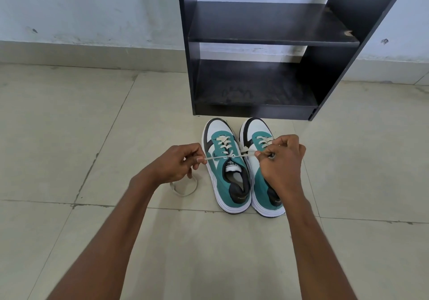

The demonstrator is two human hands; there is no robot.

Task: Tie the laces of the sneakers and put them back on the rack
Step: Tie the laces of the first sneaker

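Your two sneakers stand side by side on the tiled floor [69,137], touching each other, with their toes pointing to the black rack [255,28] just in front of them. The left sneaker [226,169] is green and white with a black heel, and its opening is visible. The right sneaker [257,160] is partly hidden under your right hand.

Your left hand [176,162] has its fingers curled and pinches one end of the cream lace [214,157] between the thumb and a finger, at the left of the left sneaker. From this hand the loose remainder of the lace hangs down and makes a loop [184,189] on the floor. Your right hand [282,158] is also curled and pinches the other end of the same lace, above the right sneaker. The lace is stretched almost straight between both hands and crosses at the top eyelets of the left sneaker, where a first crossing of the two ends is visible. I cannot tell if the lace of the right sneaker is tied, because your hand covers it.

The rack stands against the pale wall [92,9]. Its two shelves in view carry nothing, and the lower shelf [253,90] looks dusty.
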